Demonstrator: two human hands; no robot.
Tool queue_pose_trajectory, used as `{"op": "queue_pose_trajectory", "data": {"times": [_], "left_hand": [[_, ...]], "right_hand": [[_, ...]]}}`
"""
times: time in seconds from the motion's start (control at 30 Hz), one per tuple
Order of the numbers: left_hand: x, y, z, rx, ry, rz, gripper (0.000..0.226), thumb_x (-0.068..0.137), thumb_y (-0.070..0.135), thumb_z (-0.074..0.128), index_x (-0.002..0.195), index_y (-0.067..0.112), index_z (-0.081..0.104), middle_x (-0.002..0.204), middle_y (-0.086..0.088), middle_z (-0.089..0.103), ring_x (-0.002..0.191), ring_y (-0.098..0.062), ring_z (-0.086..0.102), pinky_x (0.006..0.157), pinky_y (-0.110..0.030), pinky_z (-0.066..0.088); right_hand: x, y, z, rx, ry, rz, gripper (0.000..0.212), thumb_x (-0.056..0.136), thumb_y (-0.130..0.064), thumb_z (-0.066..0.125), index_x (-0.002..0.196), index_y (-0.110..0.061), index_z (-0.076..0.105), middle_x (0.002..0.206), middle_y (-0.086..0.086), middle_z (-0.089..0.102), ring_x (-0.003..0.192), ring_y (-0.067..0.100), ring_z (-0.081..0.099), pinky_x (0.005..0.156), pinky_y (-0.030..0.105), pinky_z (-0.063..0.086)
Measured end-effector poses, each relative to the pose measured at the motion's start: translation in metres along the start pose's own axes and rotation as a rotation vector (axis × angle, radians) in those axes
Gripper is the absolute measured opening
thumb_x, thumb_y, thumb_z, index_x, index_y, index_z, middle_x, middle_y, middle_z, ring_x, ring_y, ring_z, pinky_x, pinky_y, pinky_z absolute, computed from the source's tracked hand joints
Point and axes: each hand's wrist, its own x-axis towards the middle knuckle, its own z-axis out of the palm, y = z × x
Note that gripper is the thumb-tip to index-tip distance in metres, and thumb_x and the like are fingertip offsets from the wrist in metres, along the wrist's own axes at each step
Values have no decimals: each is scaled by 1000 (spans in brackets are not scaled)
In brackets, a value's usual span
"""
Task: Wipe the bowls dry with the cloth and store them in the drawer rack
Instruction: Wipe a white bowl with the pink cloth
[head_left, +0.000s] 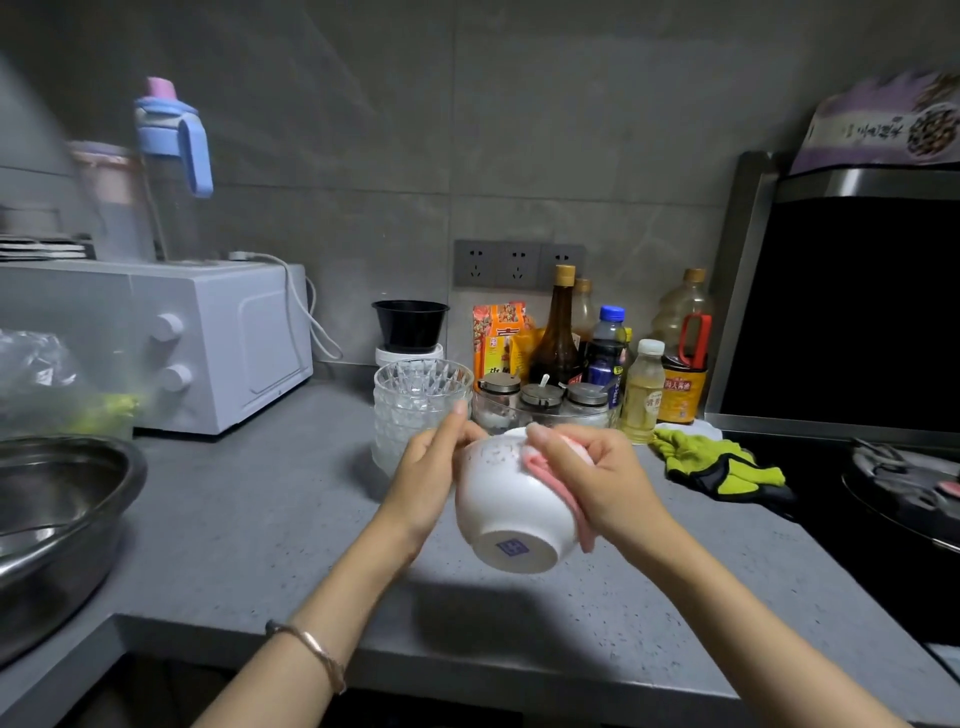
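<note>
The white bowl (511, 499) looks like glazed ceramic, smooth and glossy. The pink cloth (584, 527) against it is soft and matt. The grey counter (260, 519) is matt and finely speckled, like stone. At the left, the metal basin (62, 509) is shiny. Farther back, the stacked glass bowls (415, 410) are clear and faceted.

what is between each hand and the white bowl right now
Only the pink cloth, pressed by the right hand against the white bowl's side. The left hand grips the bowl's rim directly, with nothing between. The drawer rack is out of view, so that path cannot be judged.
</note>
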Motion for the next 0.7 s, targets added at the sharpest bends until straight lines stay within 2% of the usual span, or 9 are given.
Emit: {"op": "queue_pose_trajectory", "data": {"times": [0.1, 0.17, 0.27, 0.37, 0.43, 0.53, 0.63, 0.7], "left_hand": [[0, 5, 6, 164, -47, 61, 52, 96, 37, 43, 50, 15, 52, 46, 4, 55, 45, -6, 53, 47, -19, 39], [0, 5, 8, 131, -8, 65, 49, 94, 36, 49, 52, 11, 56, 50, -4, 58, 47, -15, 57, 50, -25, 41], [0, 3, 10, -148, 93, -48, 37, 91, 36, 55, 67, 8, 62, 57, -9, 64, 48, -21, 61, 48, -25, 45], [-2, 1, 10, -404, 128, -179, 36, 90, 41, 55, 89, 7, 65, 78, -17, 69, 64, -30, 65, 58, -32, 50], [0, -1, 7, -286, 101, -162, 40, 93, 43, 49, 83, 8, 66, 73, -11, 69, 64, -24, 65, 58, -28, 50], [2, 4, 2, 65, 18, -45, 53, 97, 44, 39, 59, 12, 57, 49, 3, 59, 51, -9, 58, 50, -14, 43], [-1, 11, 8, 198, -94, 53, 52, 93, 45, 41, 55, 13, 57, 51, 1, 61, 52, -9, 61, 49, -16, 44], [-1, 11, 12, 151, -94, 61, 49, 89, 46, 46, 58, 11, 59, 55, -2, 64, 55, -16, 64, 50, -21, 46]], "right_hand": [[-1, -1, 3, -76, -11, -18, 41, 82, -48, 60, 77, -9, 70, 68, 14, 70, 61, 33, 67, 43, 42, 47], [-3, -2, 7, -62, 9, -33, 40, 82, -47, 61, 77, -8, 69, 70, 14, 69, 62, 31, 67, 46, 40, 48], [-5, -4, 8, 39, 33, -32, 41, 80, -52, 57, 74, -12, 69, 70, 12, 70, 60, 28, 68, 43, 28, 48], [-8, -6, 6, 162, 58, 36, 49, 79, -55, 53, 74, -8, 67, 65, 10, 70, 58, 22, 68, 42, 19, 46], [-9, -7, 4, 157, 54, 60, 54, 78, -57, 53, 74, -4, 66, 63, 10, 69, 55, 21, 67, 41, 18, 45], [-7, -14, -3, 80, 48, 62, 42, 84, -50, 60, 69, -11, 67, 59, 7, 68, 51, 20, 65, 39, 20, 44], [-4, -20, -4, -17, 0, 55, 33, 77, -45, 55, 67, -16, 68, 58, 4, 68, 50, 16, 64, 43, 22, 44], [-4, -20, -1, -24, -11, 52, 30, 76, -45, 56, 65, -20, 68, 59, 2, 68, 51, 15, 65, 44, 18, 45]]}}
